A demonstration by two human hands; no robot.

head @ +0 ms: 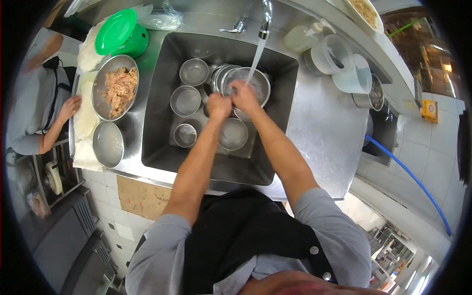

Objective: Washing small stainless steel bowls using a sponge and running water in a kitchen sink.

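My right hand point(243, 96) is bent over a large round metal bowl point(264, 85) in the steel sink point(162, 155). Beside it, to its left, my left hand point(220, 106) has its fingers curled. Motion blur hides what either hand grips. From the tap point(264, 22) a stream of water point(256, 59) falls into the bowl by my right hand. More metal bowls are stacked under and behind this one. Around my hands stand smaller metal bowls: one at the back left point(193, 72), one at the left point(185, 101), one in front point(233, 134) and a small one point(185, 135).
Left of the sink are a bowl of shredded food point(117, 92), a bowl of cloudy liquid point(108, 143) and a green container point(129, 40). Another person's hand point(70, 107) rests by white cloths point(85, 110). Plastic tubs point(332, 54) and a pump bottle point(300, 38) stand at right.
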